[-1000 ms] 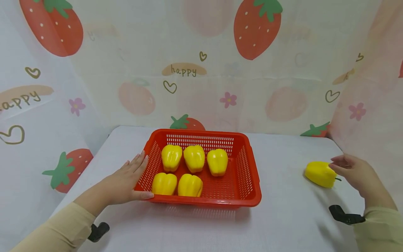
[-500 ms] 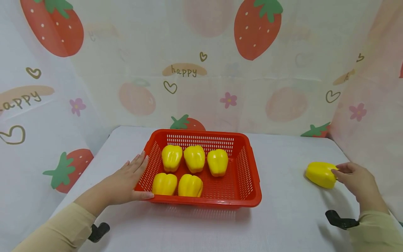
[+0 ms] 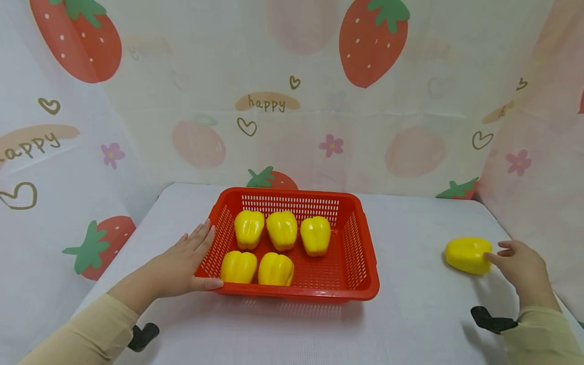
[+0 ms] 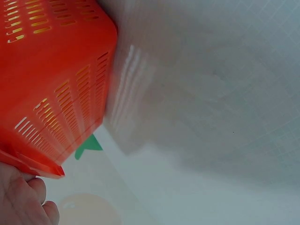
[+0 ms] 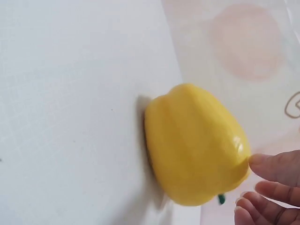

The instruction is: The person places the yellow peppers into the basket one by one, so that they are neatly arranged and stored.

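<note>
In the head view a red plastic basket [image 3: 301, 292] stands mid-table, with several yellow bell peppers in it, one pepper [image 3: 315, 235] at the right of the back row. Along its left side lies my left hand [image 3: 180, 263], fingers straight over the rim and thumb on the front corner. The left wrist view shows this hand [image 4: 21, 199] at the rim. Another yellow bell pepper [image 3: 468, 255] lies on its side at the right. My right hand [image 3: 520, 266] is beside its stem end. In the right wrist view my thumb [image 5: 269, 166] touches this pepper [image 5: 194, 145]; the other fingers hang loosely near its green stem [image 5: 221, 198].
A white cloth covers the table [image 3: 410, 304]. Behind it rises a curtain [image 3: 292, 66] printed with strawberries and hearts, which also closes off the left and right sides. White tabletop lies between the basket and the loose pepper.
My right hand has come down and back beside the loose pepper's stem end, and the pepper has turned and shifted slightly right. My left hand and the basket have stayed put.
</note>
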`<state>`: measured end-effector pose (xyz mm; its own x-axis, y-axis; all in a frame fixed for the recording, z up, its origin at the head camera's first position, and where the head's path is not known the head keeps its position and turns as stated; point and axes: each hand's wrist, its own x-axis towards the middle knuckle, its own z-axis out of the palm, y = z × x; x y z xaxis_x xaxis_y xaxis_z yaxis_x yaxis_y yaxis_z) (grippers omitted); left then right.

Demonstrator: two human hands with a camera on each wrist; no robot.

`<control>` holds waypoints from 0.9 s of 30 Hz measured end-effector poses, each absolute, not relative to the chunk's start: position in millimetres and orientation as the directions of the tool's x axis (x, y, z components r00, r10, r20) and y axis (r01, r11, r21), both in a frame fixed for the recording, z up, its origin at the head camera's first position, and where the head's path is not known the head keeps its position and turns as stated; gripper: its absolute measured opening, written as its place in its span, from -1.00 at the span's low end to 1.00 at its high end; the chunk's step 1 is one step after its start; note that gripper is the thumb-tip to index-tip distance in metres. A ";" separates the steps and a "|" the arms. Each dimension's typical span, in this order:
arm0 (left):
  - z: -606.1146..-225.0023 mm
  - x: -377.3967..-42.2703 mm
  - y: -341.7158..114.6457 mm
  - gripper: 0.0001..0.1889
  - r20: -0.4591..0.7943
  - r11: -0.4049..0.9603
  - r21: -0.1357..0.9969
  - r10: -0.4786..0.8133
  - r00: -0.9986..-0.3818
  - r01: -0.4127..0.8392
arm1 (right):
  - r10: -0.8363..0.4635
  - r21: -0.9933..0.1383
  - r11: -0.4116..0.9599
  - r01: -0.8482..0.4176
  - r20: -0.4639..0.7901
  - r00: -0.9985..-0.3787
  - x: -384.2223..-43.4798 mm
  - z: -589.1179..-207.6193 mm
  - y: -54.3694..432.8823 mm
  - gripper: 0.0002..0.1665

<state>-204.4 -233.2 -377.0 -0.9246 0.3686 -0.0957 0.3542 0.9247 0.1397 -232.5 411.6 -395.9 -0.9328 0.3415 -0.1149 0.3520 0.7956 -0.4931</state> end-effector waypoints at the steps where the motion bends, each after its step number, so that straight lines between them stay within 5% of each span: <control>1: -377.1 -204.5 -233.2 0.25 -0.097 0.925 0.142 0.368 -0.925 0.353 | 0.351 -0.489 0.793 0.364 -0.122 -0.928 -233.1 -396.6 412.1 -0.17; 11: -375.4 -203.5 -232.7 0.25 -0.098 0.927 0.147 0.362 -0.927 0.346 | 0.325 -0.557 0.714 0.425 -0.274 -0.905 -238.8 -404.2 413.6 0.04; 27: -378.3 -204.3 -233.0 0.25 -0.096 0.928 0.153 0.357 -0.929 0.341 | 0.328 -0.596 0.658 0.460 -0.323 -0.888 -249.0 -406.0 412.4 -0.20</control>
